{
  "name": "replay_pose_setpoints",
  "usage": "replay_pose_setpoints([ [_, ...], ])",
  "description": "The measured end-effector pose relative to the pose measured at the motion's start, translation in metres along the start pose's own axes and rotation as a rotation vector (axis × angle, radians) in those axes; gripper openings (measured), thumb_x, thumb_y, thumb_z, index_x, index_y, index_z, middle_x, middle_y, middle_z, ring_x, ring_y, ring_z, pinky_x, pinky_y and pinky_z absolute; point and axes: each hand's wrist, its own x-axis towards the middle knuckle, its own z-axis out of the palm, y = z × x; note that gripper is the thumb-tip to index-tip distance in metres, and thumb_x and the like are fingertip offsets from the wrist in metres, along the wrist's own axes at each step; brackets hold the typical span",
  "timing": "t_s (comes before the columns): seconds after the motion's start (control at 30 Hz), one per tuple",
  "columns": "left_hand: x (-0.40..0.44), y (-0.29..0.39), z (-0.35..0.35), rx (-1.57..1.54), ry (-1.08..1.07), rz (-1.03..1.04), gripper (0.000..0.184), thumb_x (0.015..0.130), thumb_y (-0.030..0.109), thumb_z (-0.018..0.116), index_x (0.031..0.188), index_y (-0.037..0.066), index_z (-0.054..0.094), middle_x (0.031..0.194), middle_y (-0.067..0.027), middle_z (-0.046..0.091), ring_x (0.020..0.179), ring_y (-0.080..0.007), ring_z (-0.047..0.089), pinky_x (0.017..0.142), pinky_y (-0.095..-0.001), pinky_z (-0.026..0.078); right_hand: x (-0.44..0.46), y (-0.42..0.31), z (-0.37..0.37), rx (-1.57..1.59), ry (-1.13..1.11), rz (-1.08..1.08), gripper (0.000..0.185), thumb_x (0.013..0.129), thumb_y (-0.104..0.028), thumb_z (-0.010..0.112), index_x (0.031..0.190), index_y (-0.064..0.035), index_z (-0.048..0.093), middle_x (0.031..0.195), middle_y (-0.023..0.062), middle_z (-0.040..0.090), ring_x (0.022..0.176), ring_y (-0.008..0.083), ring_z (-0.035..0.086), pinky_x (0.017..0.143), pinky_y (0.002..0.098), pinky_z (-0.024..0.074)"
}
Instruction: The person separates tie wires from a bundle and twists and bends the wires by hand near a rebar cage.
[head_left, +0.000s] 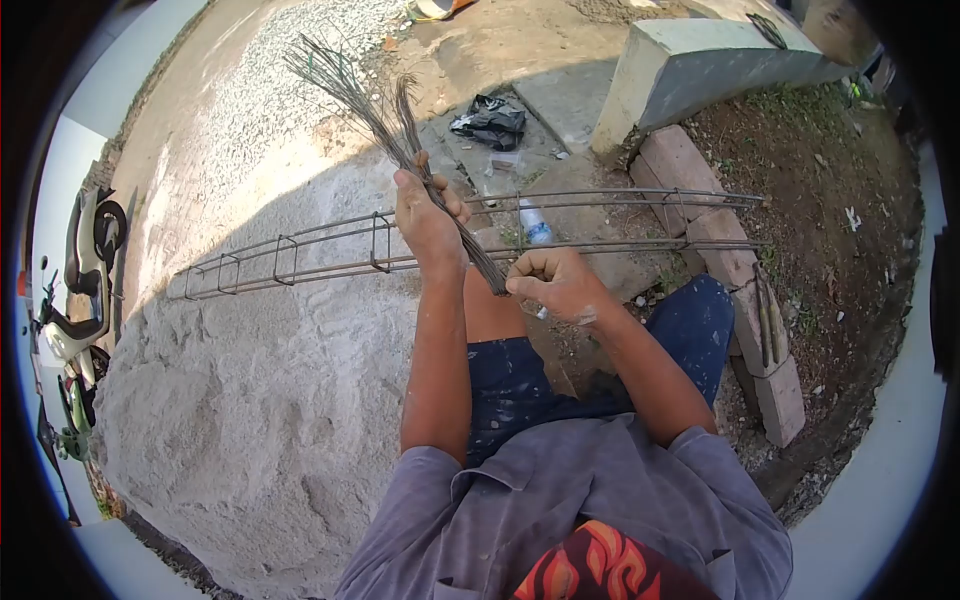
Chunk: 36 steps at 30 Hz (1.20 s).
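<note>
My left hand (430, 225) is closed around a bundle of thin steel tie wire (375, 125). The bundle slants from the upper left, where its strands fan out, down to a tight lower end. At that lower end the fingers of my right hand (562, 284) are pinched together on the wire ends. Just beyond and beneath my hands, a long rebar cage (285, 262) with square stirrups runs across the view.
A heap of grey sand (250, 400) lies at left. Concrete blocks (722, 238) line the right, with a long-handled metal tool (768, 325) on them. A plastic bottle (535, 222), a black plastic bag (490, 122), a low concrete wall (700, 75) and scooters (85, 285) are around.
</note>
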Motion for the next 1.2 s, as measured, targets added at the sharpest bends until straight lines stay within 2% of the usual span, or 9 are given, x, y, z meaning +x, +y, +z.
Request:
replay_pose_setpoints([
  [0.07,0.002,0.0,0.004,0.055,-0.005,0.063,0.053,0.101,0.045,0.031,0.124,0.001,0.049,0.081,-0.0025,0.046,0.054,-0.0081,0.042,0.044,-0.0236,0.036,0.0,-0.001,0.001,-0.231,0.068,-0.009,0.013,0.083,-0.01,0.062,0.086,0.002,0.065,0.075,0.004,0.064,0.068,0.0086,0.056,0.061,0.0274,0.0448],
  [0.17,0.005,-0.002,0.006,0.103,0.003,0.136,0.053,0.101,0.045,0.031,0.124,0.001,0.049,0.081,-0.0019,0.046,0.053,-0.0074,0.042,0.043,-0.0225,0.035,-0.007,-0.018,0.004,-0.284,0.166,-0.066,0.014,0.084,-0.012,0.06,0.088,0.0014,0.062,0.072,0.0046,0.062,0.064,0.0097,0.054,0.06,0.0299,0.0443],
  [0.27,0.007,0.0,0.004,0.101,0.0,0.134,0.053,0.101,0.046,0.031,0.124,0.002,0.05,0.081,-0.0014,0.046,0.053,-0.0071,0.043,0.042,-0.0224,0.035,-0.002,-0.007,0.003,-0.346,0.375,-0.173,0.011,0.089,-0.009,0.055,0.094,0.0,0.059,0.073,0.0032,0.06,0.065,0.0089,0.055,0.06,0.0255,0.0454],
  [0.47,0.013,0.003,0.006,-0.044,0.062,0.063,0.051,0.1,0.046,0.034,0.123,0.003,0.05,0.081,-0.0016,0.046,0.052,-0.0072,0.039,0.043,-0.023,0.034,-0.002,-0.014,-0.003,-0.008,0.104,-0.145,0.013,0.093,-0.011,0.053,0.094,0.0008,0.057,0.073,0.001,0.058,0.064,0.0065,0.052,0.058,0.023,0.0423],
  [0.77,0.013,0.002,0.0,-0.085,0.092,0.08,0.047,0.099,0.044,0.041,0.119,0.002,0.048,0.079,-0.0011,0.044,0.051,-0.0068,0.037,0.042,-0.0227,0.032,0.0,-0.002,0.002,0.079,-0.037,-0.177,0.014,0.092,-0.014,0.056,0.09,-0.0002,0.059,0.072,-0.0021,0.053,0.063,0.006,0.048,0.057,0.0232,0.0401],
  [0.87,0.018,0.009,-0.004,-0.143,0.163,0.073,0.043,0.099,0.044,0.041,0.115,0.005,0.05,0.077,-0.0002,0.043,0.052,-0.0068,0.036,0.042,-0.0224,0.03,-0.007,-0.01,-0.007,-0.13,-0.035,-0.237,0.015,0.09,-0.016,0.058,0.085,-0.0013,0.059,0.069,-0.0017,0.05,0.061,0.0064,0.043,0.055,0.0249,0.0368],
  [0.97,0.043,0.012,-0.033,-0.244,0.23,0.057,0.042,0.1,0.044,0.04,0.115,0.005,0.049,0.076,-0.0002,0.043,0.052,-0.0072,0.037,0.043,-0.0223,0.032,-0.026,-0.021,-0.019,-0.22,0.009,-0.18,0.019,0.087,-0.015,0.059,0.074,-0.0026,0.055,0.065,-0.0005,0.047,0.06,0.0068,0.04,0.054,0.0263,0.0342],
  [1.13,0.083,0.039,-0.1,-0.212,0.415,0.104,0.039,0.1,0.044,0.039,0.109,0.008,0.05,0.075,0.0001,0.041,0.053,-0.0079,0.036,0.044,-0.0229,0.033,-0.077,-0.007,-0.068,-0.179,-0.022,-0.306,0.026,0.086,-0.008,0.057,0.064,-0.0032,0.044,0.06,0.0011,0.045,0.057,0.0086,0.042,0.052,0.027,0.0361],
  [1.2,0.096,0.049,-0.136,-0.141,0.467,0.128,0.039,0.099,0.044,0.04,0.108,0.008,0.052,0.074,0.0004,0.041,0.052,-0.0079,0.035,0.044,-0.0229,0.033,-0.104,-0.003,-0.097,0.046,0.041,-0.314,0.028,0.086,-0.007,0.057,0.062,-0.0031,0.043,0.063,0.0042,0.048,0.057,0.0115,0.046,0.054,0.0283,0.0401],
])
